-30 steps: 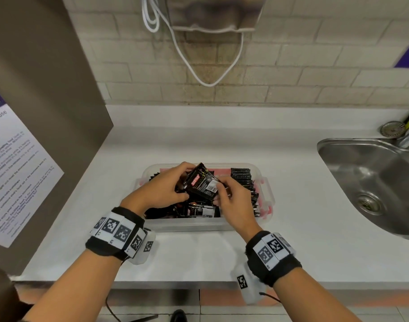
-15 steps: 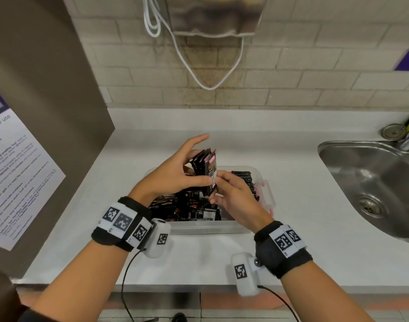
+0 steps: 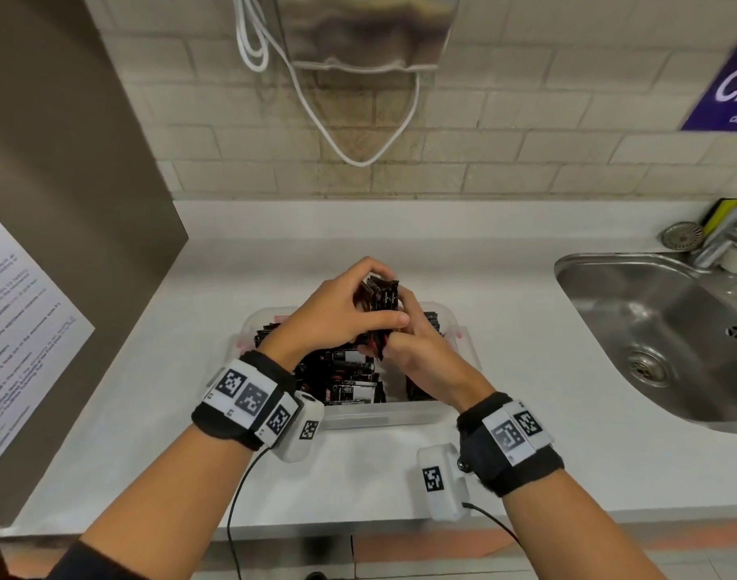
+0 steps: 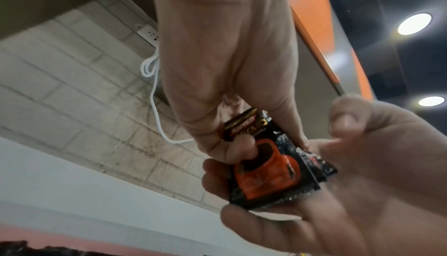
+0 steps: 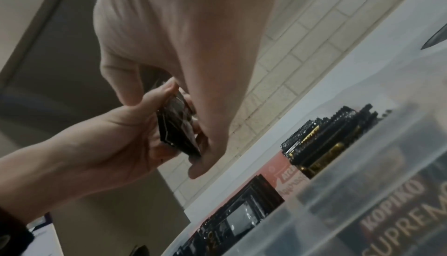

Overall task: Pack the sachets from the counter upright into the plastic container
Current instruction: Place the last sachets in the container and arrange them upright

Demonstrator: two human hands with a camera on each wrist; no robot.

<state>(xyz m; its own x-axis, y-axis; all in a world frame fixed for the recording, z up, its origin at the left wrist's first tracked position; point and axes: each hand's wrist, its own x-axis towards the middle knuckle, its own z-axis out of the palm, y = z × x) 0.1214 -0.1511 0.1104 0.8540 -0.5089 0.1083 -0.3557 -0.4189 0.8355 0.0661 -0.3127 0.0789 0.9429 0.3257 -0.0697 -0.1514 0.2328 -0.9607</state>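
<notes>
The sachets point(image 3: 381, 297) I am handling are a small stack of black foil packets, and I am holding them on edge above the plastic container point(image 3: 360, 415), both hands wrapped round them. My left hand point(image 3: 335, 313) is curling over the stack from the left, thumb across the near side; my right hand point(image 3: 421, 349) is cupping it from below and from the right, fingers bent round the lower edges. In the left wrist view the front packet point(image 4: 268, 166) is showing an orange cup print, with my thumb pressing on its face.

I am judging them light, thin and glossy, so likely to slide against each other and fan out if the squeeze loosens. The crimped top and bottom seams look stiffer than the middle, which probably gives under pressure; gripping across the flat faces, near the middle, should keep the stack square while I am lowering it.

Inside the container, a row of packets point(image 5: 321, 136) is standing upright at the far right, while others are lying flat or leaning at the near left point(image 3: 350, 380).

The container is sitting on a white counter point(image 3: 505, 370). A steel sink point(image 3: 668, 341) is sitting well to the right, a brown panel with a printed notice point(image 3: 19, 341) on the left, and a tiled wall with a looping white cable point(image 3: 358, 131) on the far side.
</notes>
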